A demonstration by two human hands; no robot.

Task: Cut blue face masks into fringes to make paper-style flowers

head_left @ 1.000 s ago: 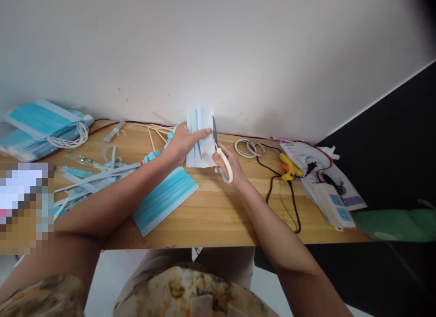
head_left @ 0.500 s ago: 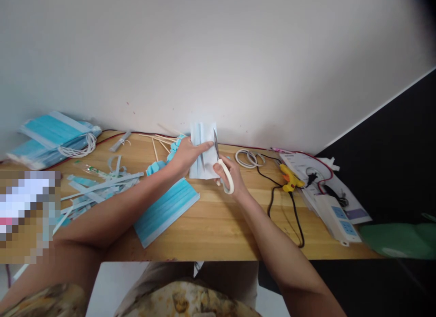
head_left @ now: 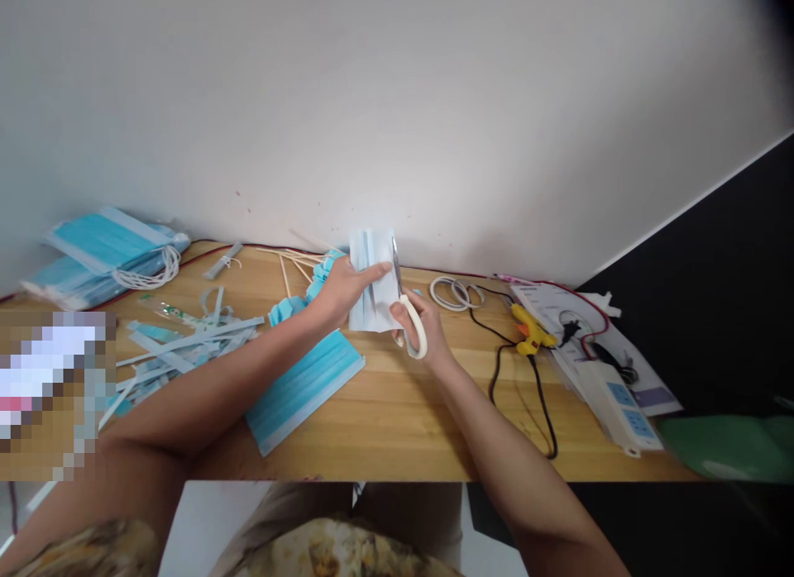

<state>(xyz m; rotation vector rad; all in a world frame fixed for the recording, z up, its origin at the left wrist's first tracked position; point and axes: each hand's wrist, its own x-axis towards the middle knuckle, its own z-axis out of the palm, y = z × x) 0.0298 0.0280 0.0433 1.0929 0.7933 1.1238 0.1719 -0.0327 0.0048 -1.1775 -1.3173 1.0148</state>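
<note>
My left hand [head_left: 348, 289] pinches a pale blue and white face mask [head_left: 372, 304], held upright above the table with the thumb across its face. White-handled scissors [head_left: 417, 333] are gripped in my right hand [head_left: 429, 319]. Their blades lie along the mask's right edge. Below my left forearm, another blue face mask [head_left: 303, 395] lies flat on the table. Behind my left hand sit blue bunched pieces [head_left: 289, 308] and several thin wooden sticks [head_left: 285, 271].
Cut strips [head_left: 179, 350] lie heaped at left, with packed masks [head_left: 112, 242] behind. Rolls of tape [head_left: 452, 294], a yellow glue gun [head_left: 528, 329], its black cord, papers [head_left: 651, 387] and a power strip [head_left: 620, 407] occupy the right side of the wooden table [head_left: 403, 428].
The scissor blades appear more closed along the mask's right edge. The whole view has shifted slightly; both hands keep their holds.
</note>
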